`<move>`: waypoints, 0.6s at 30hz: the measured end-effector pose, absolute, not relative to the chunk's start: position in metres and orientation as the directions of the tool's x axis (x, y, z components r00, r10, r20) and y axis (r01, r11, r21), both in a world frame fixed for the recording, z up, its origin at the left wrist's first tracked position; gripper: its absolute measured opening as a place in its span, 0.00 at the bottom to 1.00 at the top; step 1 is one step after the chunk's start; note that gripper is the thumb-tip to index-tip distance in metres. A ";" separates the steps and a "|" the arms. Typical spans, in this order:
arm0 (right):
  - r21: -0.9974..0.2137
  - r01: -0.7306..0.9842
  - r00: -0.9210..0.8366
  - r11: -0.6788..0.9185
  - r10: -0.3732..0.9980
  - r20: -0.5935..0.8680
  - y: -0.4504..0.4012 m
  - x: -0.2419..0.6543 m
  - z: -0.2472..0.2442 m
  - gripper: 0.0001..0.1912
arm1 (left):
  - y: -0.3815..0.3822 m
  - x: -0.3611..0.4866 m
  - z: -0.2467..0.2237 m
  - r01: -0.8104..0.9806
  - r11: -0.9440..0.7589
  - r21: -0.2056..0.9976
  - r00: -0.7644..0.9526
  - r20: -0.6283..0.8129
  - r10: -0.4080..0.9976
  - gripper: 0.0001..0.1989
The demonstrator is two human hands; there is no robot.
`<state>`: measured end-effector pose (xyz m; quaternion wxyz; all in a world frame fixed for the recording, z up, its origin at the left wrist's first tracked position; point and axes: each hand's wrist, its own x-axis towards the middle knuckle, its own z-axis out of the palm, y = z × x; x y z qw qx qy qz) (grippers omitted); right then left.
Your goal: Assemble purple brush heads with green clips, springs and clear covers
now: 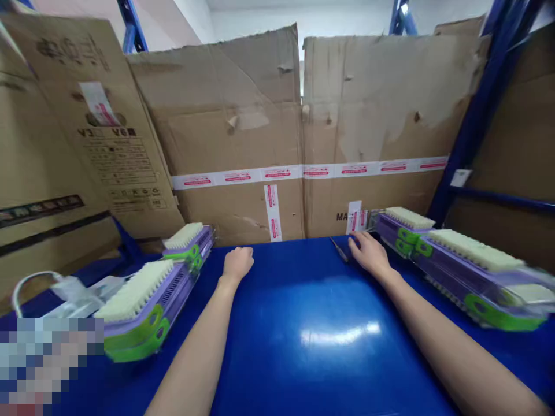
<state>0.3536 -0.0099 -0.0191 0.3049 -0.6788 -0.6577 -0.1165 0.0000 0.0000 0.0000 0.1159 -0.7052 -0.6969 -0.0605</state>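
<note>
My left hand (237,263) rests on the blue tabletop (277,346) with its fingers curled into a fist, and nothing shows in it. Beside it on the left stand purple-and-green units with cream, bristle-like tops, a nearer one (139,294) and a farther one (186,240). My right hand (369,252) lies on the table, thumb apart from the fingers. A thin, dark, pointed tool (339,249) lies just left of it, apart from the thumb. Right of this hand are more such units, one (401,228) close to the fingers and a longer one (472,266) nearer me.
Cardboard sheets (234,133) wall off the back of the table, with printed tape (277,172) across them. A blue metal post (472,121) rises at the right. A white plug and cable (71,289) lie at the left, near a blurred-out patch.
</note>
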 end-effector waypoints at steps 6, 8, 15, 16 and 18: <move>-0.248 0.966 0.082 0.071 0.826 0.558 -0.010 0.353 -0.020 0.18 | -0.001 0.001 -0.002 0.998 -0.028 -0.065 0.042 0.226 0.973 0.14; -0.243 0.967 0.069 0.081 0.831 0.552 -0.010 0.353 -0.020 0.18 | 0.000 0.001 -0.002 0.998 -0.018 -0.062 0.032 0.231 0.972 0.14; -0.232 0.961 0.002 0.151 0.835 0.551 -0.008 0.346 -0.021 0.18 | 0.001 -0.004 0.001 0.998 0.065 -0.020 -0.058 0.260 0.964 0.15; -0.233 0.960 -0.002 0.156 0.833 0.553 -0.008 0.345 -0.021 0.18 | 0.001 -0.005 0.001 0.997 0.070 -0.012 -0.064 0.259 0.964 0.15; -0.233 0.959 -0.004 0.158 0.834 0.552 -0.009 0.343 -0.021 0.18 | 0.001 -0.005 0.001 0.998 0.068 -0.003 -0.065 0.254 0.965 0.15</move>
